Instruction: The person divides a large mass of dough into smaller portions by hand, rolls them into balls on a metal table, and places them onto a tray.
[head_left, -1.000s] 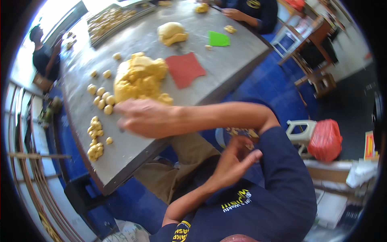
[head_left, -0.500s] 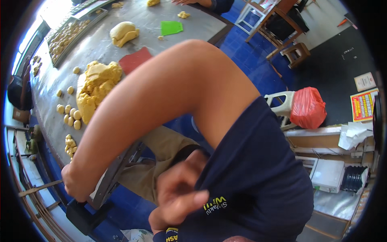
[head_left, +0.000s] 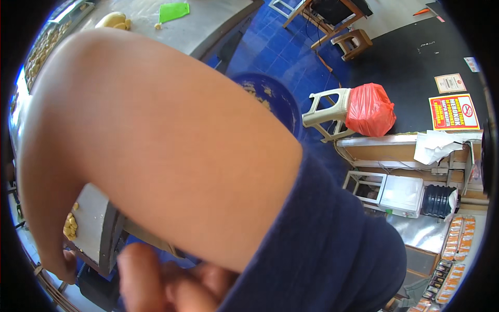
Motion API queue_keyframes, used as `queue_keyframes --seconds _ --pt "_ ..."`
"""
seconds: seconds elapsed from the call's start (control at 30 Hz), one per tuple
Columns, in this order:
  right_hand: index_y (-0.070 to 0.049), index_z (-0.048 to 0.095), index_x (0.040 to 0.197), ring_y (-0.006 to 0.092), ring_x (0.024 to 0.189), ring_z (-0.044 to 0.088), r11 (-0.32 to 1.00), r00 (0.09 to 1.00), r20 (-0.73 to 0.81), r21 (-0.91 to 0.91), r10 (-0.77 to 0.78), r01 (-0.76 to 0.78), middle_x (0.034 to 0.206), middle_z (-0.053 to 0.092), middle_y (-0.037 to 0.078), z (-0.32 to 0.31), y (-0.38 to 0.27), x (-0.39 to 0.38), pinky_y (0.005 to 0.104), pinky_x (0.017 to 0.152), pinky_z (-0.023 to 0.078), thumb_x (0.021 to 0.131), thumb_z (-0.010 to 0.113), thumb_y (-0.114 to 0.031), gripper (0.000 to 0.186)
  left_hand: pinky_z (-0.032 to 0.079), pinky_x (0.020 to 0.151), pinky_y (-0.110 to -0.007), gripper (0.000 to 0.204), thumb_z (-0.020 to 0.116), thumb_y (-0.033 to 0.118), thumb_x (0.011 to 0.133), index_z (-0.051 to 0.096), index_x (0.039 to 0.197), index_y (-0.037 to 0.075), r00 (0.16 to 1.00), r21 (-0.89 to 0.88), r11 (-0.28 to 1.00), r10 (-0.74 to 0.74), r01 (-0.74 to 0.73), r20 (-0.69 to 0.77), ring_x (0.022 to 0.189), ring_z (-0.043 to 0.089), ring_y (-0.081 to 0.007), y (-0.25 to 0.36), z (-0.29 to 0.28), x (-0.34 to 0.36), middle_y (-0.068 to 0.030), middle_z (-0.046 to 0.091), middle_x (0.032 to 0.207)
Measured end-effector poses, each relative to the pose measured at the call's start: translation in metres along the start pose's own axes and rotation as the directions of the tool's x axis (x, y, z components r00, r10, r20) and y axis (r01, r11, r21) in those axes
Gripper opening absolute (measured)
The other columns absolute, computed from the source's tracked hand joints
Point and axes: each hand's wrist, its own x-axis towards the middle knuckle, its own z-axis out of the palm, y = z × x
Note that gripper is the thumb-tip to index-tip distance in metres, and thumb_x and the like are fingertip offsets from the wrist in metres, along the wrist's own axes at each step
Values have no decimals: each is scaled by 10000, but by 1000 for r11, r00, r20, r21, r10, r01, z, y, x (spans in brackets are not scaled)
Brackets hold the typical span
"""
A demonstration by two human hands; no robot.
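My right arm fills much of the view, bare below a navy sleeve, with its elbow at the upper left. Its hand, my right hand (head_left: 63,266), hangs low beside the table corner. Its fingers are mostly hidden, so I cannot tell what they hold. Just above that hand, several small yellow dough pieces (head_left: 70,227) lie on the metal table (head_left: 93,223). My left hand (head_left: 161,283) is near the lower edge in front of my body, smeared by motion; its grip cannot be read. At the far side lie a pale dough lump (head_left: 112,21) and a green scraper (head_left: 173,12).
Dough balls fill a tray (head_left: 48,49) at the far left. Right of the table, a blue basin (head_left: 285,93) with dough bits stands on the blue floor. A pale plastic stool (head_left: 332,101) and a red plastic bag (head_left: 370,110) are beside a black surface (head_left: 400,67).
The view has shifted and my right arm looks larger and closer. It now hides the big yellow dough mass and the red scraper. My left hand sits lower and further left.
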Motion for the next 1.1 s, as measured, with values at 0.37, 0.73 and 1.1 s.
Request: queue_keyframes --seconds 0.37,0.73,1.1 --pt "-58 734 959 286 930 720 999 996 -83 48 19 -15 920 740 120 11 -8 30 435 669 591 829 695 -117 148 412 631 -307 357 709 4 712 422 906 90 999 43 999 20 -18 -39 647 503 -152 -7 -4 -10 -107 590 768" --pt "-58 731 952 285 929 719 998 996 -77 45 50 -47 920 738 120 5 -3 21 433 672 590 830 694 -117 141 414 623 -295 341 703 2 741 425 920 87 999 71 997 32 -29 -37 635 492 -139 -16 0 -6 -120 604 784" --pt "-59 728 945 284 928 718 997 991 -120 52 66 -60 919 736 120 6 9 22 431 675 590 830 693 -116 134 416 615 -283 326 697 1 770 428 935 85 996 119 992 46 -37 -77 622 481 -126 -18 -6 -1 -133 619 799"
